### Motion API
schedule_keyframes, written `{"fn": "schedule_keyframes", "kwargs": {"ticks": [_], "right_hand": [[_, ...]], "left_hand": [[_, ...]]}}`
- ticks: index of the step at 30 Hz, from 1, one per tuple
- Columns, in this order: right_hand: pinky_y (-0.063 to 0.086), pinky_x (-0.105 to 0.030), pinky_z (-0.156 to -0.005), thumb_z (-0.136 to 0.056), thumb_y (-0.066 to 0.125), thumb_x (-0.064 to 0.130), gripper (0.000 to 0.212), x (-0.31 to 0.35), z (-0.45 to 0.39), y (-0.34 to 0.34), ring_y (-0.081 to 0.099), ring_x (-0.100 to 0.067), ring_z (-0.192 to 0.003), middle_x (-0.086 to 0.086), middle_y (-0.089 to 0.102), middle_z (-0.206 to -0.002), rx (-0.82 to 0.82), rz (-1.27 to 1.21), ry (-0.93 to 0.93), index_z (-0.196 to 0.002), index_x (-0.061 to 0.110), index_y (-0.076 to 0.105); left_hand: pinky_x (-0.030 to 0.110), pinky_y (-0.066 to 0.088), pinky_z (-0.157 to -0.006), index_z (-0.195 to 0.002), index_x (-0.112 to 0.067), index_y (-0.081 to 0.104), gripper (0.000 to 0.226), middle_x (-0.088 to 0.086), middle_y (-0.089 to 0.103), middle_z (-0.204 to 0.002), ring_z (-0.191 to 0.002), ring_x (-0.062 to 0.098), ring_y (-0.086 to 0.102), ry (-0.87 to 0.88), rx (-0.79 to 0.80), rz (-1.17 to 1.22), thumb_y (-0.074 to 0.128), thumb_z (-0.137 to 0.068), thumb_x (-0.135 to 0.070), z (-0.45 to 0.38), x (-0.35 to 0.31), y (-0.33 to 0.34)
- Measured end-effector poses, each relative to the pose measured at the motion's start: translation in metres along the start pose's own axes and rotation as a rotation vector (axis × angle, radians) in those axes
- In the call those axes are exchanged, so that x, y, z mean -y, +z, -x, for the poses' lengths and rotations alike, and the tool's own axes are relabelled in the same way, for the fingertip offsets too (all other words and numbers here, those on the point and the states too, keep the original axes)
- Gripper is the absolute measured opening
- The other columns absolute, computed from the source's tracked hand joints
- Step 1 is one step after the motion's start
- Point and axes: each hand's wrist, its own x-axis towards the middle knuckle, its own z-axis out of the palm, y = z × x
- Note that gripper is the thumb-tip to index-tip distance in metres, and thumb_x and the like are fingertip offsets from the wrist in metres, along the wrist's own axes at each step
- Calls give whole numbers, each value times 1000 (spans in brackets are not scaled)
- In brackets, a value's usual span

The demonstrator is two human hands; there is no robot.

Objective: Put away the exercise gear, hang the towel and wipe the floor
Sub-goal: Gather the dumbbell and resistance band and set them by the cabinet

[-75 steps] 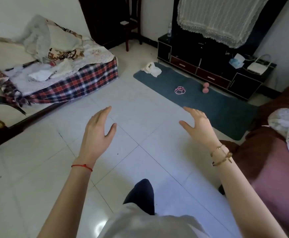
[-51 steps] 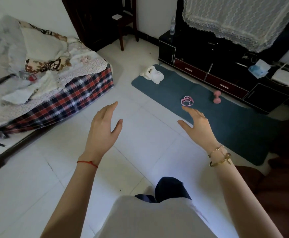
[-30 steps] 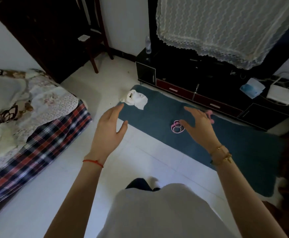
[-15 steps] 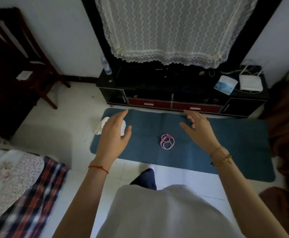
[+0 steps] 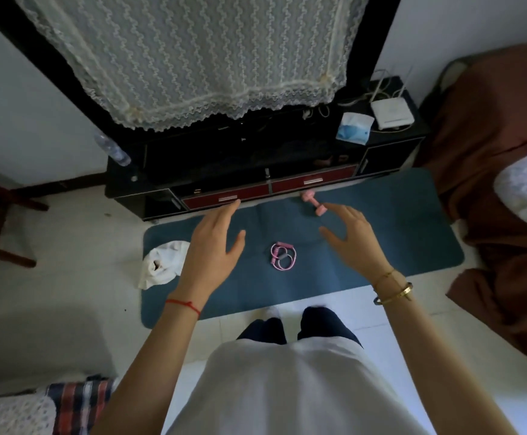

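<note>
One pink dumbbell [image 5: 313,203] lies on the blue mat [image 5: 381,246] near its far edge, just above the middle of the frame. Its long way runs from upper left to lower right. One pink band [image 5: 283,256] sits coiled in the mat's middle. One white towel [image 5: 162,265] is bunched at the mat's left end. The left hand [image 5: 213,249] and right hand [image 5: 354,238] hang above the mat, fingers spread, holding nothing. One black cabinet [image 5: 140,183] stands behind.

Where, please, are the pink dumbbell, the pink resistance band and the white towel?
pink dumbbell [image 5: 314,206], head view, on its handle.
pink resistance band [image 5: 282,256], head view, on its coiled middle.
white towel [image 5: 163,263], head view, on its crumpled middle.
</note>
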Motion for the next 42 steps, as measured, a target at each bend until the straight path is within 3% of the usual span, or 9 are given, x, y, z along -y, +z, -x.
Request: {"fn": "schedule_keyframes", "kwargs": {"ticks": [4,8,13,21,28,38,42], "right_hand": [[30,-31,-106,-88,63,27,53,-15,-13,-14,41,-22,-128,-4,53,-132,-9,-9,20,-137,19,46],[26,-23,-101,-89,63,27,48,-38,-29,-36,42,-21,-125,-1,54,-128,-13,-7,27,-134,19,48],[29,-30,-105,-89,62,27,44,-74,-55,-63,41,-22,-128,-3,52,-133,12,22,31,-131,17,50],[32,-30,-103,-91,57,36,50,-145,-136,-50,43,-24,-126,-7,52,-133,88,91,50,-133,11,49],[40,-39,-98,-90,60,28,42,-255,-234,67,48,-27,-117,-9,57,-121,159,141,23,-127,11,52],[36,-43,-103,-89,59,34,55,-480,-362,294,40,-30,-128,-12,49,-136,252,246,160,-136,10,44],[38,-42,-96,-86,61,31,50,-552,-411,376,44,-33,-121,-16,52,-129,268,325,162,-127,6,49]], "left_hand": [[37,38,-112,-147,-17,39,54,3,47,-145,-134,18,43,47,24,4,56,-97,-23,-28,-12,16],[35,36,-113,-147,-18,39,53,3,47,-146,-135,19,43,56,28,12,56,-97,-24,-54,-34,38],[22,26,-111,-147,-16,40,53,3,46,-147,-135,17,41,40,21,9,57,-97,-23,-81,-57,71],[35,37,-113,-143,-12,45,50,7,50,-143,-132,22,45,11,33,28,59,-95,-19,-146,-40,166],[35,36,-110,-140,-7,48,49,10,55,-136,-127,26,49,93,112,-79,60,-93,-15,-237,49,315],[39,35,-108,-139,-8,50,52,11,55,-136,-126,30,50,244,253,-222,61,-88,-13,-331,222,588],[41,37,-109,-140,-9,48,53,11,53,-138,-129,29,47,268,264,-250,60,-88,-13,-352,285,681]]}}
